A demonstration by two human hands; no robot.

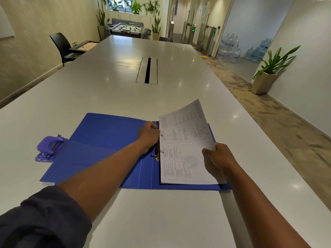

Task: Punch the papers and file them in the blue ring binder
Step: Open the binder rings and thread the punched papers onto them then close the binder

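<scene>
The blue ring binder [100,140] lies open on the white table. Printed papers [184,151] sit on its right half, their left edge at the metal ring mechanism [157,151]. My left hand [148,136] rests at the rings with fingers curled against the papers' left edge. My right hand [217,158] pinches the right edge of the top sheets and lifts them, so they curl upward. A purple hole punch [50,148] stands on the table just left of the binder's open cover.
The long white table [125,86] stretches ahead, with a cable slot [147,70] in its middle. A black chair [62,46] stands at its far left side. A potted plant [268,74] stands on the floor to the right.
</scene>
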